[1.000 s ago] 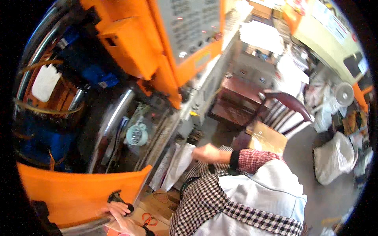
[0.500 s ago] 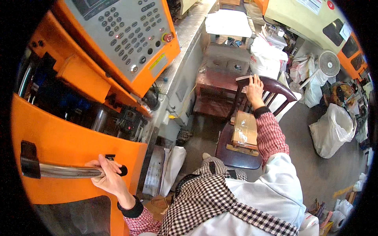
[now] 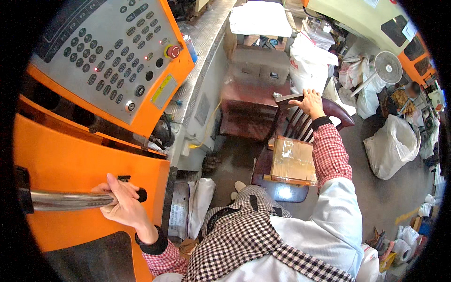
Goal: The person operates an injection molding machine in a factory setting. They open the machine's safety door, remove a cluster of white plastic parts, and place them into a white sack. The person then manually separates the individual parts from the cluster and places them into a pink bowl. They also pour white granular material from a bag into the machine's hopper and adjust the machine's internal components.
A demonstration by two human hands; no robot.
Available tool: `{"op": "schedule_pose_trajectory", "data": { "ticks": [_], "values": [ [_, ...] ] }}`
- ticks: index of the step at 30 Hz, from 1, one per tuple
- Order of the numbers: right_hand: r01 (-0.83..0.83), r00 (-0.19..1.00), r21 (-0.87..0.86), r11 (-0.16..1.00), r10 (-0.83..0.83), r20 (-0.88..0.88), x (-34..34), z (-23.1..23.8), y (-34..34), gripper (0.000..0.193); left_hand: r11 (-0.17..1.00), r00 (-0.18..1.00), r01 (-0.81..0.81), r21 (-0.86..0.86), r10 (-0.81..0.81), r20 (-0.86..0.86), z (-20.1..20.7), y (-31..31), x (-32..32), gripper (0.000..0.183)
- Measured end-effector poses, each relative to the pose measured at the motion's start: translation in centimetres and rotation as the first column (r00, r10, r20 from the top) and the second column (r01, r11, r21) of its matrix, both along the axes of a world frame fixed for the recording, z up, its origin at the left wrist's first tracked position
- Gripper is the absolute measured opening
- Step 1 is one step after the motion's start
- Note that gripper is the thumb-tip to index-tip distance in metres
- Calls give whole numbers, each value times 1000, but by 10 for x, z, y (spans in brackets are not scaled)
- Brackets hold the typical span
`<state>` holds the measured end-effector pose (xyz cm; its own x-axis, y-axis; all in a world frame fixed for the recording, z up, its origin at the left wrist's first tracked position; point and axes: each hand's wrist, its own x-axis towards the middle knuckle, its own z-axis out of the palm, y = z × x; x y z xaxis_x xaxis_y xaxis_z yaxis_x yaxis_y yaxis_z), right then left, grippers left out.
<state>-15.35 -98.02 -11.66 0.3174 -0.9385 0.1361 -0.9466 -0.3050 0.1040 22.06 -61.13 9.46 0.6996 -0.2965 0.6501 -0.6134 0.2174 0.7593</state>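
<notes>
My left hand [image 3: 123, 204] is closed round the end of a metal bar handle [image 3: 70, 200] on an orange machine door [image 3: 94, 164]. Its thumb points up along the bar, and part of the fingers is hidden behind the handle. On the right, my right hand [image 3: 311, 104] grips the top rail of a dark wooden chair [image 3: 339, 114], with the fingers draped over it. A cardboard-coloured block wrapped in clear tape [image 3: 293, 160] lies on the chair seat, beside my right forearm.
Above the door sits a grey control panel [image 3: 108, 56] with a red stop button [image 3: 173, 51]. A dark red box-like stand [image 3: 249, 108] is ahead. White sacks [image 3: 310, 66], a fan [image 3: 388, 68] and an open white bag [image 3: 393, 145] stand on the right.
The orange door has moved up toward the control panel, covering the machine's inside and its metal rods. My left hand stays on the handle; my right hand stays on the chair. The view has shifted.
</notes>
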Motion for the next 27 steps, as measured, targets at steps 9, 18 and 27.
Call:
{"op": "schedule_pose_trajectory", "data": {
  "ticks": [9,18,27],
  "values": [
    [47,999,9,999,-47,-26,-15,7,-1,93,999,999,-42,-28,42,-14,0,-25,-3,20],
    [126,992,66,990,-127,9,-7,-3,-9,94,999,999,-37,-32,36,-41,-3,-27,-1,14],
    [-299,940,121,947,314,-132,-19,-3,-51,80,985,989,-147,90,148,-5,-1,-29,-6,10]
  ]
}}
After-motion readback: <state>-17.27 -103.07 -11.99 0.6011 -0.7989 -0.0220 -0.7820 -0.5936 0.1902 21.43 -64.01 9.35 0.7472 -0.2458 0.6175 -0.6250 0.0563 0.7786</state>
